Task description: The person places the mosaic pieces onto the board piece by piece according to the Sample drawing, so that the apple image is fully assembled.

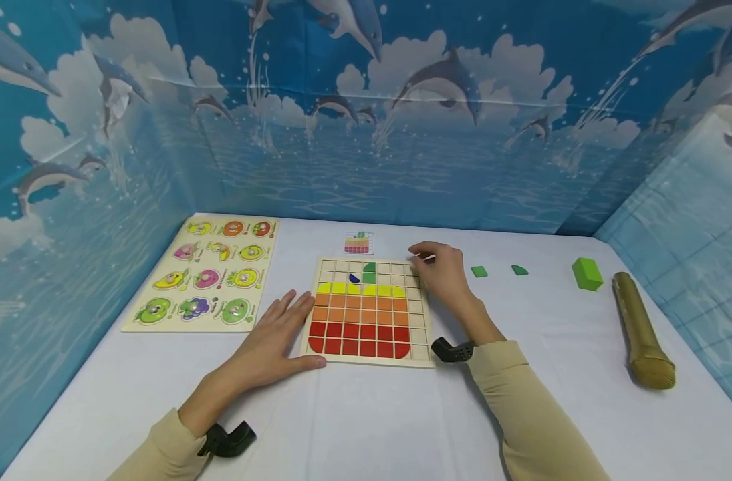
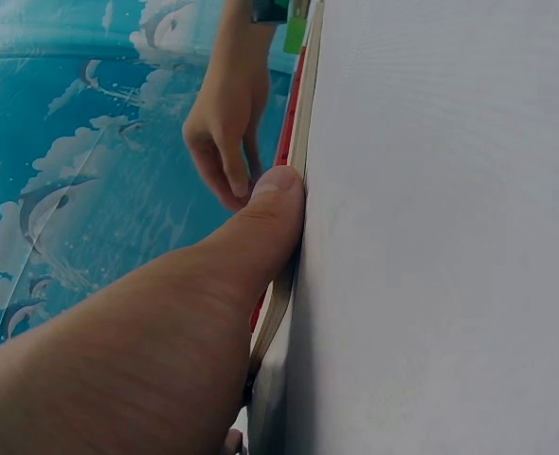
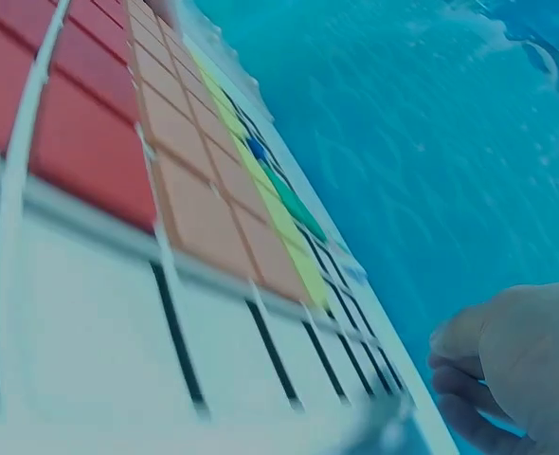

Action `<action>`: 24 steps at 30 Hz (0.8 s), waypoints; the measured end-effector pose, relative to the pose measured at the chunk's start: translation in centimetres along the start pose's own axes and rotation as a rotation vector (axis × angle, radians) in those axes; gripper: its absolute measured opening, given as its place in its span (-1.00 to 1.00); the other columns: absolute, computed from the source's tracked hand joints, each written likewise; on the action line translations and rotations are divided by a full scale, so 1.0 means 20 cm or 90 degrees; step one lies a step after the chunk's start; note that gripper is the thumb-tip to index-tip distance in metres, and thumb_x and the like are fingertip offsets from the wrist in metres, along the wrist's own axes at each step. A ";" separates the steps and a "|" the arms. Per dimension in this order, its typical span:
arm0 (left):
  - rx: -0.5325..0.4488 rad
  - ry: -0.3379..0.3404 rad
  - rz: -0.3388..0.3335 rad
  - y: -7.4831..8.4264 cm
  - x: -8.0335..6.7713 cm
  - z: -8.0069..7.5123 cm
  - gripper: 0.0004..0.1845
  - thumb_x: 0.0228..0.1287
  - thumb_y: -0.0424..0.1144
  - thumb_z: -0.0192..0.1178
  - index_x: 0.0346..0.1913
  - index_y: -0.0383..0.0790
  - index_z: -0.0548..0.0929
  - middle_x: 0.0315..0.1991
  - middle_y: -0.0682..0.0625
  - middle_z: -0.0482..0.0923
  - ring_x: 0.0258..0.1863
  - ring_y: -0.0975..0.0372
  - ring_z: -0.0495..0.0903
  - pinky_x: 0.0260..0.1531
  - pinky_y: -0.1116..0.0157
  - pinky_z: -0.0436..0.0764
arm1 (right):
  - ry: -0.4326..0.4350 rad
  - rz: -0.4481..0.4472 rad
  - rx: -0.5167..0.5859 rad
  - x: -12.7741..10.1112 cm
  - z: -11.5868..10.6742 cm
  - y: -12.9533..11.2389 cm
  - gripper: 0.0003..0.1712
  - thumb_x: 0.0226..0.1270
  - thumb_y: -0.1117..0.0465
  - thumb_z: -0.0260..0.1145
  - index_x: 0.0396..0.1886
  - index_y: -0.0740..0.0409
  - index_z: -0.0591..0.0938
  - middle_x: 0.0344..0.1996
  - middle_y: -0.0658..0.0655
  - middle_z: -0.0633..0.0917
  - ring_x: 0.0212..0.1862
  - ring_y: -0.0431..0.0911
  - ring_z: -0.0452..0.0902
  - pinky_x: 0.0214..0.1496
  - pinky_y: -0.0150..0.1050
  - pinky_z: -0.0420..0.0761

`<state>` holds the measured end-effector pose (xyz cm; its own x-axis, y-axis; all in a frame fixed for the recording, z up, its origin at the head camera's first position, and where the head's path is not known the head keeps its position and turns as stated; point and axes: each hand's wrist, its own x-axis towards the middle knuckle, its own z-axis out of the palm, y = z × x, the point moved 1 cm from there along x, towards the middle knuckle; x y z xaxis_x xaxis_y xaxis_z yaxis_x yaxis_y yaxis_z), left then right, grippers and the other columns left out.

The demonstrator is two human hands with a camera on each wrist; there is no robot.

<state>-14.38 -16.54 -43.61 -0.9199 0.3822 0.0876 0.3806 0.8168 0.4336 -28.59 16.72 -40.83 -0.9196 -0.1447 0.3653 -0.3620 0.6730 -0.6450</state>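
the left hand (image 1: 269, 341) is lying flat with fingers spread on the table (image 1: 372, 421), thumb pressing the near edge of the grid board (image 1: 422, 314), seemingly steadying it. the board is holding red, orange and yellow tiles plus a green piece (image 1: 369, 272). the right hand (image 1: 442, 270) is curling at the board's far right corner; whether it is pinching anything i cannot tell. farther right, loose green pieces (image 1: 479, 271) are waiting.
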 end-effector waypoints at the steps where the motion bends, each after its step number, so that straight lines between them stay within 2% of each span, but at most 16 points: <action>1: 0.000 0.000 0.000 0.00 0.00 0.00 0.23 0.14 0.43 0.38 0.71 -0.12 0.09 0.72 -0.07 0.04 0.73 -0.07 -0.11 0.67 -0.17 -0.01 | 0.007 0.001 -0.006 -0.01 -0.02 0.02 -0.74 0.48 0.38 0.32 0.07 0.31 0.78 -0.02 0.32 0.80 -0.02 0.20 0.74 0.13 0.11 0.74; 9: 0.001 0.001 0.004 0.01 0.00 0.01 0.24 0.13 0.43 0.39 0.71 -0.13 0.10 0.72 -0.07 0.05 0.73 -0.06 -0.11 0.67 -0.17 -0.02 | 0.068 0.028 -0.063 -0.07 -0.20 0.14 -0.73 0.42 0.42 0.36 0.05 0.38 0.77 -0.04 0.39 0.79 -0.02 0.27 0.72 0.12 0.19 0.70; 13: -0.001 0.002 0.003 0.00 0.00 0.01 0.24 0.14 0.43 0.39 0.71 -0.14 0.10 0.72 -0.07 0.05 0.73 -0.06 -0.12 0.67 -0.16 -0.03 | 0.085 0.078 -0.098 -0.09 -0.27 0.18 -0.71 0.40 0.37 0.39 0.06 0.41 0.75 -0.07 0.43 0.77 -0.01 0.29 0.68 0.12 0.20 0.65; 19: 0.003 0.000 0.005 0.00 0.00 0.01 0.24 0.13 0.44 0.38 0.71 -0.14 0.10 0.72 -0.07 0.05 0.73 -0.06 -0.11 0.67 -0.16 -0.02 | 0.065 0.160 -0.162 -0.11 -0.31 0.21 -0.66 0.35 0.37 0.42 0.07 0.47 0.73 -0.05 0.46 0.74 0.05 0.30 0.62 0.15 0.23 0.63; 24: 0.003 0.003 0.008 0.00 0.00 0.00 0.24 0.14 0.43 0.39 0.71 -0.15 0.10 0.71 -0.08 0.06 0.73 -0.06 -0.11 0.67 -0.15 -0.02 | 0.060 0.179 -0.161 -0.11 -0.34 0.23 -0.68 0.32 0.43 0.40 0.04 0.50 0.73 -0.06 0.49 0.75 0.09 0.34 0.60 0.17 0.24 0.63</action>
<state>-14.40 -16.43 -43.66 -0.9158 0.3896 0.0977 0.3921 0.8141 0.4283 -27.09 25.08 -40.00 -0.9555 0.1300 0.2647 -0.0379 0.8360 -0.5474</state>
